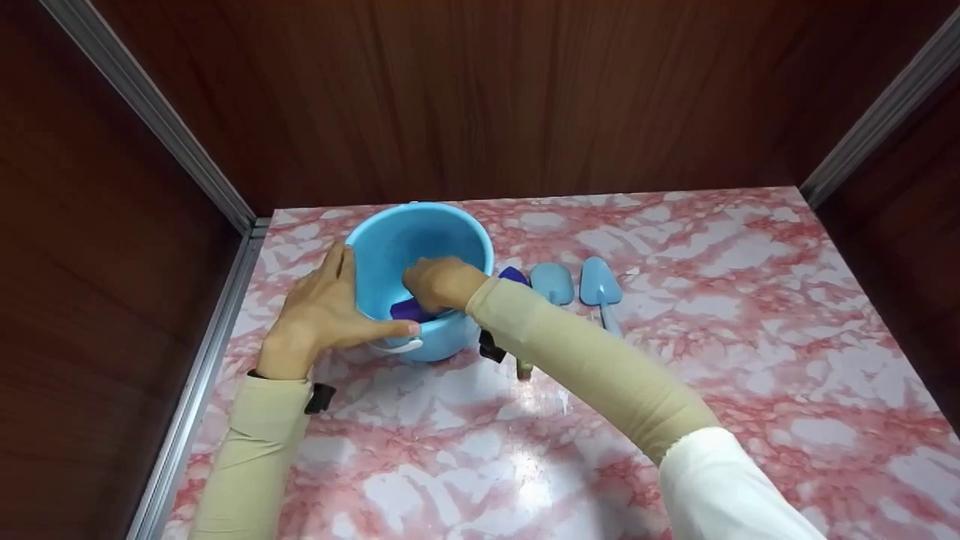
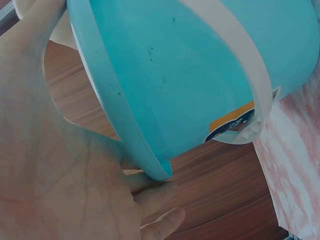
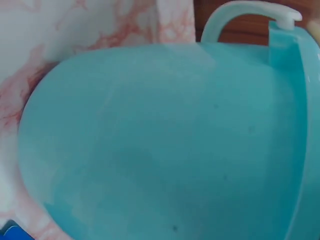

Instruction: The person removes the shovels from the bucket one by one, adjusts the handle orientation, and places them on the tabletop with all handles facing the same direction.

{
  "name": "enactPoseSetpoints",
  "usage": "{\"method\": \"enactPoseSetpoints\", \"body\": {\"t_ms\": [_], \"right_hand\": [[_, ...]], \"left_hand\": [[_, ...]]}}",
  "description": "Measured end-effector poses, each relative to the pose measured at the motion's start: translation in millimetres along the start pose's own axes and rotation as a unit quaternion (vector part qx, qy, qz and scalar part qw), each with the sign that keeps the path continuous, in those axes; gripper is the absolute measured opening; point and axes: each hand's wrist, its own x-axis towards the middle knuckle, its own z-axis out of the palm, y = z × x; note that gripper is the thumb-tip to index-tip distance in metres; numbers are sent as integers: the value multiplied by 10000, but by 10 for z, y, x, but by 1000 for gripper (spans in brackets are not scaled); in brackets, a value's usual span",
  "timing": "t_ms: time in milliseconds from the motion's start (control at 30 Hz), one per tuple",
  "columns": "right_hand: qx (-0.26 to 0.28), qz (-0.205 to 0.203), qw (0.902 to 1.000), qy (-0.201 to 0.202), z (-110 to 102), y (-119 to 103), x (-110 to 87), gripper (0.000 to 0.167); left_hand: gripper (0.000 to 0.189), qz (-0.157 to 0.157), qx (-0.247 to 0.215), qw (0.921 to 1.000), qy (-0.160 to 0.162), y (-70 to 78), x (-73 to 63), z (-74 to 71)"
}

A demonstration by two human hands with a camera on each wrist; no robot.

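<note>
A light blue bucket (image 1: 420, 341) stands upright on the marbled table, its mouth facing up. My left hand (image 1: 319, 311) holds its rim from the left, thumb stretched along the near edge. In the left wrist view, the fingers lie about the bucket's rim (image 2: 120, 120). My right hand (image 1: 442, 283) reaches down inside the bucket, its fingers curled about a purple object (image 1: 407, 310). Most of that object is hidden by the hand and the rim. The right wrist view is filled by the bucket's outer wall (image 3: 150, 140), so the right hand does not show there.
Right of the bucket lie a purple piece (image 1: 514, 275), a flat light blue toy shovel (image 1: 551, 281) and a pointed light blue toy trowel (image 1: 600, 281), partly under my right forearm. A white bucket handle (image 1: 401, 346) hangs at the near side. Dark wood panels (image 1: 480, 97) enclose the table.
</note>
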Motion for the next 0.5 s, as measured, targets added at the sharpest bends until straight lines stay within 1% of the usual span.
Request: {"method": "enactPoseSetpoints", "body": {"t_ms": [67,133,200,333,400,500], "right_hand": [[-176,54,9998,8,-2,-14,8,25],[-284,155,9994,-89,-14,-18,24,26],[-388,284,9984,-290,-29,-14,50,24],[-197,564,9954,-744,-43,19,108,18],[-101,559,9953,-785,-36,47,133,13],[-169,347,9967,-712,-16,96,161,8]], "left_hand": [[162,12,7,10000,-6,3,4,-3],[161,18,7,10000,-5,3,7,-6],[162,21,5,10000,8,1,6,-6],[162,-34,-13,10000,-58,-4,-1,2],[163,-68,-37,9999,-79,-6,-3,7],[163,-71,-21,9999,-84,-1,9,11]]}}
